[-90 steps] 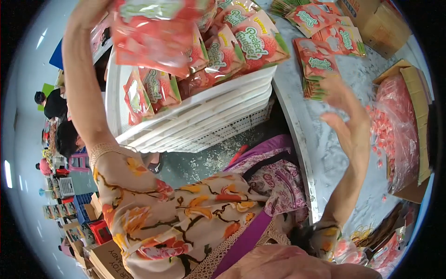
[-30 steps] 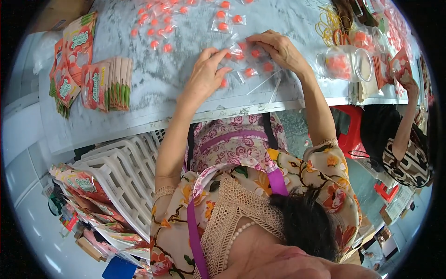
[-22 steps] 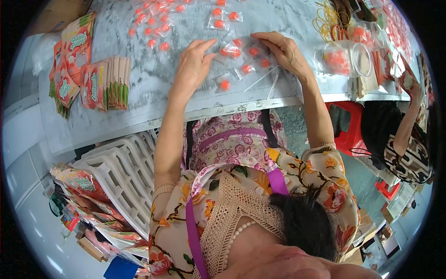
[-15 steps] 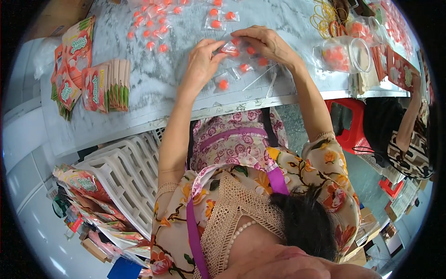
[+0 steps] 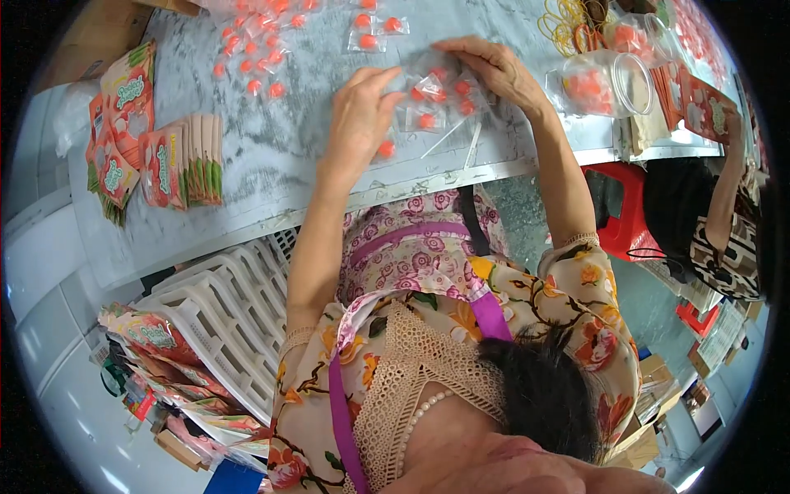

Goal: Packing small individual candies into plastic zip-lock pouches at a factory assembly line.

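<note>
The person is leaning over a grey marbled tabletop (image 5: 271,165) and working on a small heap of clear sachets (image 5: 436,95), each one holding a round orange-red sweet. The left hand (image 5: 358,115) is resting palm down at the left edge of this heap, with its fingers (image 5: 380,81) bent loosely and spread a little; they are touching the sachets, but it is not possible to tell whether any sachet is really pinched between them. The right hand (image 5: 498,70) is lying over the far right side of the same heap, its fingers stretched toward the left and pressing on the plastic; whether it is gripping one is also hidden. One loose sweet (image 5: 385,149) is lying just beside the left wrist, near the tabletop edge.

Judging from how things are lying, the work seems to be somewhere in the middle. Many more single sachets (image 5: 255,66) are scattered farther away on the tabletop, well apart from the hands. At the left, printed red and green packets (image 5: 177,160) are standing in a neat row, with more of them beside it, so some part is looking finished. A clear plastic jar (image 5: 605,82) with sweets inside is lying on its side near the right hand, and yellow rubber bands (image 5: 568,16) are behind it. Below the tabletop, a white plastic crate (image 5: 222,313) is standing above more printed packets. Another person (image 5: 724,222) is sitting at the right.
</note>
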`<state>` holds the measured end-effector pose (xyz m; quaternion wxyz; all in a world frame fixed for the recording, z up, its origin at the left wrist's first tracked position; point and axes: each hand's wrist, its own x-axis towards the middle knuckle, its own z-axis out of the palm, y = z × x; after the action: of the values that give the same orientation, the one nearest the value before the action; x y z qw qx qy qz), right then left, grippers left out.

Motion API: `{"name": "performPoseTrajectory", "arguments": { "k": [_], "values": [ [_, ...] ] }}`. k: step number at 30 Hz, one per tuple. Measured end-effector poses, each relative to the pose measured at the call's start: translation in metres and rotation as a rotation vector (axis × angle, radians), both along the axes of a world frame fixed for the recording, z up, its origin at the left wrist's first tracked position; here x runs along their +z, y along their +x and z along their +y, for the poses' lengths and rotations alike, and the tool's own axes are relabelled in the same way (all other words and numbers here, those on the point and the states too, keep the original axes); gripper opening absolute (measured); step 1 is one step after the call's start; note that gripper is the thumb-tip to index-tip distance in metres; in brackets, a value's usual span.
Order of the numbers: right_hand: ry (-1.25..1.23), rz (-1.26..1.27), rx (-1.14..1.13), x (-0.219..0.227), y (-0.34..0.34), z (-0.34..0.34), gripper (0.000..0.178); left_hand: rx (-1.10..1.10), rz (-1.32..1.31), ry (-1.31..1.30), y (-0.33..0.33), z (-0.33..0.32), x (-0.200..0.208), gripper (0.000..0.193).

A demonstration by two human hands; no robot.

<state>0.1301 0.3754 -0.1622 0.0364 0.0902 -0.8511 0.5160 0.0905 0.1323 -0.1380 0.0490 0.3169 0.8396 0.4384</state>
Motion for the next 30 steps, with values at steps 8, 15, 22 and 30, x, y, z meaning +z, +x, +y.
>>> {"name": "performPoseTrajectory", "arguments": {
  "k": [8, 15, 22, 30],
  "values": [
    [0.352, 0.298, 0.095, 0.003, 0.004, -0.042, 0.031, 0.028, 0.227, -0.247, 0.061, -0.032, -0.004, 0.037],
    [0.635, 0.323, 0.2, 0.001, 0.028, -0.035, 0.041, 0.119, 0.274, -0.294, 0.043, -0.057, -0.023, 0.038],
    [-0.111, 0.06, -0.266, 0.02, 0.044, 0.003, 0.041, 0.128, 0.154, -0.198, 0.015, -0.053, -0.011, 0.037],
    [-0.403, 0.066, -0.538, -0.004, 0.065, 0.016, 0.036, -0.032, 0.089, -0.139, 0.011, -0.017, 0.006, 0.036]
  ]
}}
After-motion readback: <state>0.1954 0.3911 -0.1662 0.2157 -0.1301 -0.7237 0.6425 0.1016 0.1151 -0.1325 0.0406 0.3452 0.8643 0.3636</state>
